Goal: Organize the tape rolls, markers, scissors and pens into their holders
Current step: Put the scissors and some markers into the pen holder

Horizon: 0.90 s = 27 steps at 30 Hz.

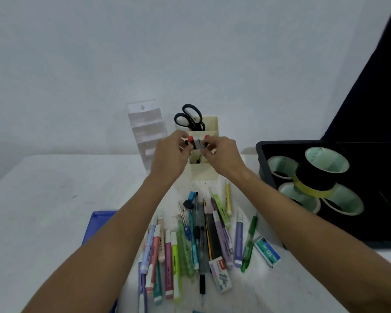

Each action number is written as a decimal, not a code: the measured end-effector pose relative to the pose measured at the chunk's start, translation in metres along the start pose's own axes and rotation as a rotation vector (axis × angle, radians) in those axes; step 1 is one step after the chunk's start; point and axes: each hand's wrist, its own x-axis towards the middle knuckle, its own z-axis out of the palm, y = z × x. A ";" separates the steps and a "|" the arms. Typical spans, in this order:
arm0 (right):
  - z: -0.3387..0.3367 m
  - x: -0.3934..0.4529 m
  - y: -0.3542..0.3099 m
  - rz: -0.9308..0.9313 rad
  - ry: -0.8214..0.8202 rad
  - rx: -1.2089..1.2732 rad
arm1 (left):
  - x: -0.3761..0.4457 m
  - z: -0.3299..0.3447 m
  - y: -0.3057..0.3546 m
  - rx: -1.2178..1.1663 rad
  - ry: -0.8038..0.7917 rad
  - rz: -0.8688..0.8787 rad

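Room: a plain pale wall (190, 53) stands behind the worktop; a dark cloth (375, 86) hangs at the far right.
Worktop: white worktop (43, 188), a little scuffed, with a blue tray (99, 224) at its near left edge, mostly hidden by the left forearm.
Holders: a cream pen holder (209, 170) stands at the middle back, with black-handled scissors (190, 118) upright in its rear compartment. A clear tiered rack (148, 132) stands just beside it on the left.
Left hand: the left hand (169, 154) is raised in front of the cream holder, its grip pinching one end of a small grey item with red tips (198, 142).
Right hand: the right hand (224, 155) pinches the other end of that same item; the fingertips of both hands nearly meet over the holder's front compartments.
Item held: blurred; what it is I cannot tell. It sits above the holder, not inside it.
Loose pile: markers and pens (190, 240) lie in a heap on the worktop nearer the person, below both hands, with two small boxes (266, 251) among them.
Tape: tape rolls (321, 177) sit in a black tray (263, 159) at the right, one roll stacked on the others.
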 end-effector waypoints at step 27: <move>-0.001 -0.103 -0.003 0.115 -0.684 -0.218 | -0.079 0.005 -0.027 0.167 -0.591 -0.164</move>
